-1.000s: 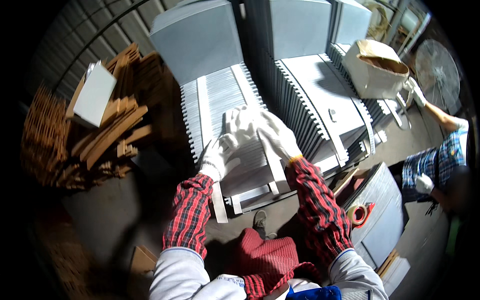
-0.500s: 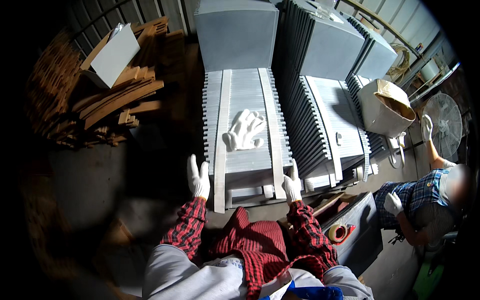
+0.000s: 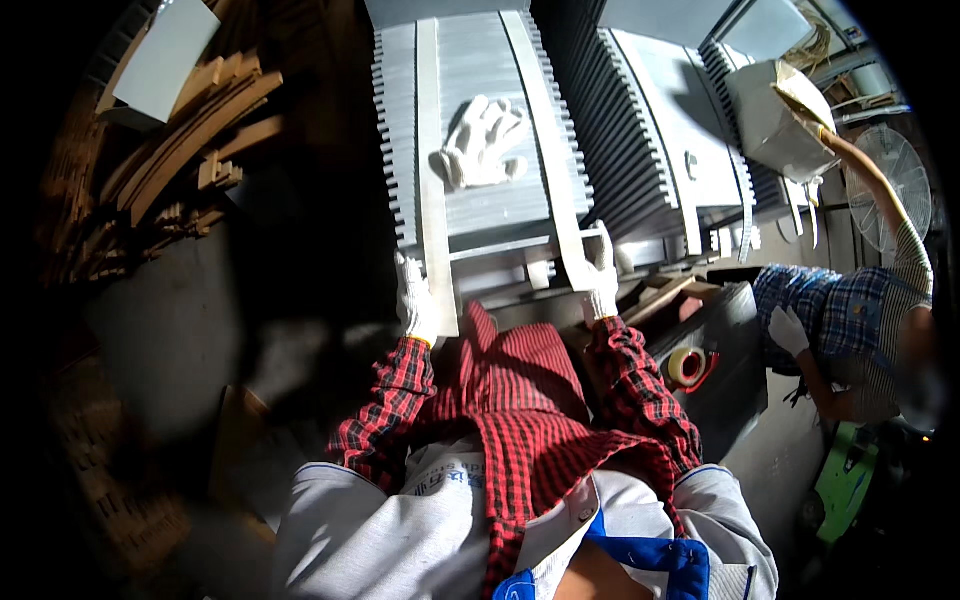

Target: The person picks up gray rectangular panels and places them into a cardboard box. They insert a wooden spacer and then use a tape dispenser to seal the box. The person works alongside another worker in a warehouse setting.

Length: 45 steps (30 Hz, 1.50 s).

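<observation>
A long row of thin grey panels [image 3: 480,215] stands close in front of me, their toothed edges showing along both sides. Two pale straps [image 3: 428,130] run over the row and hang past its near end. A pair of white knit gloves [image 3: 484,143] lies on top, between the straps. White-gloved, my left hand [image 3: 416,303] is at the left side of the near end, its fingers along the panel's edge. My right hand [image 3: 602,277], also gloved, closes on the right end of the frontmost panel, beside the right strap. Shadow hides part of the left fingers.
More grey panel rows [image 3: 660,130] stand to the right, with a white sack-like container [image 3: 775,120] on them. A dark box [image 3: 725,340] with a tape dispenser [image 3: 688,367] is near my right elbow. A co-worker [image 3: 840,315] stands right, near a fan [image 3: 890,190]. Wooden strips [image 3: 190,140] pile up left.
My hands have come from spread beside the row's near end to contact with its sides. The view has shifted, and the co-worker's raised hand has reached the white container.
</observation>
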Available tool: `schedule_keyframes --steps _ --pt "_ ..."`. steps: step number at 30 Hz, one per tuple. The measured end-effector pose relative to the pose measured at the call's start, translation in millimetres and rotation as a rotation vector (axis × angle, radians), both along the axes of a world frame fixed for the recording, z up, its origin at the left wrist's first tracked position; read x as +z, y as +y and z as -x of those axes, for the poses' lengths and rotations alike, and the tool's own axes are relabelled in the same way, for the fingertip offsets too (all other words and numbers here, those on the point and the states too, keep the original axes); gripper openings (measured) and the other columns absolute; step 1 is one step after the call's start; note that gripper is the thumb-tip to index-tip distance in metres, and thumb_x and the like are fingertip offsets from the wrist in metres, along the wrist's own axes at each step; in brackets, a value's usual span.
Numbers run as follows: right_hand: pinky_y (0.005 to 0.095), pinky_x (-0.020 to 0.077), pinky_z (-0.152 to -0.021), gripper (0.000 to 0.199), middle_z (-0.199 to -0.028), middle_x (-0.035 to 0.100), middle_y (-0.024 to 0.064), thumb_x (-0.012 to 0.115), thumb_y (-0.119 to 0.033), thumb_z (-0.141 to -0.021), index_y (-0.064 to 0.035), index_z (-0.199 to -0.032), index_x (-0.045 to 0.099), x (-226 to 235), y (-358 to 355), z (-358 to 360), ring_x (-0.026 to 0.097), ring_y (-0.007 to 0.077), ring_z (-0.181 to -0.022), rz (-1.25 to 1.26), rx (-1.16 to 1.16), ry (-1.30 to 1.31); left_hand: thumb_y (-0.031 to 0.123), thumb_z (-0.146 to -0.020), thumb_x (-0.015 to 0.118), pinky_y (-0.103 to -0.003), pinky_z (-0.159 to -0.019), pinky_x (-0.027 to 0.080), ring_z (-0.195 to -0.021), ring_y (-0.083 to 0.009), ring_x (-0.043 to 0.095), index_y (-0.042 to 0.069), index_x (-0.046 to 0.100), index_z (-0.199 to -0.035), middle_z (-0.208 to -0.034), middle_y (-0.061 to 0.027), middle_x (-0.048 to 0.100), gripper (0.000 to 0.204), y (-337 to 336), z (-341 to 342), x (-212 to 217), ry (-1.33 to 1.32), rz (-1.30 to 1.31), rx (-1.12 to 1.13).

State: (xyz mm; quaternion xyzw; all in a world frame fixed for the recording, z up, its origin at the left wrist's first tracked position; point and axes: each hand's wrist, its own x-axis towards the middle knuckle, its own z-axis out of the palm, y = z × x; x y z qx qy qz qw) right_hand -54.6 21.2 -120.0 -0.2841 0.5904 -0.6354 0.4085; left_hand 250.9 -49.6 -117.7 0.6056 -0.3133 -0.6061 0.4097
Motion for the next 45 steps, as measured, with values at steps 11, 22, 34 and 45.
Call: schedule_keyframes --steps 11,22,34,45 --pt "0.0296 0.05 -0.094 0.046 -0.127 0.061 0.0118 0.064 -0.007 -0.095 0.001 -0.138 0.051 -6 31 0 0.061 0.0191 -0.108 -0.296 -0.025 -0.147 0.047 -0.108 0.033 -0.035 -0.118 0.027 -0.147 -0.0191 0.034 0.011 0.034 -0.156 -0.161 -0.005 0.035 0.061 45 -50 41 0.272 -0.143 -0.101" --pt "0.0282 0.0526 -0.091 0.028 -0.106 0.073 0.0104 0.062 -0.009 -0.095 0.0019 -0.12 0.065 -15 38 6 0.069 0.0178 -0.099 -0.306 0.096 0.137 0.035 -0.097 0.051 -0.031 -0.1 0.047 -0.12 -0.018 0.06 -0.005 0.054 -0.139 -0.132 -0.0128 0.063 0.058 23 -59 -43 0.141 -0.033 -0.478" --pt "0.0376 0.0538 -0.074 0.034 -0.086 0.072 0.014 0.077 -0.024 -0.076 -0.0042 -0.103 0.072 149 134 105 0.068 0.0274 -0.082 -0.87 0.562 0.614 0.018 -0.087 0.078 -0.032 -0.074 0.054 -0.082 -0.0169 0.068 -0.004 0.072 -0.099 -0.092 -0.0083 0.074 0.026 8 44 101 -0.385 0.028 -1.089" --pt "0.0332 0.0284 -0.115 0.06 -0.148 0.049 0.0092 0.052 -0.034 -0.104 0.0016 -0.15 0.039 118 347 11 0.043 0.0186 -0.135 -0.432 -0.662 -0.212 0.043 -0.104 0.053 -0.028 -0.08 0.052 -0.088 -0.0119 0.062 -0.004 0.067 -0.115 -0.102 -0.0067 0.069 0.05 113 203 49 0.16 -0.485 -0.914"
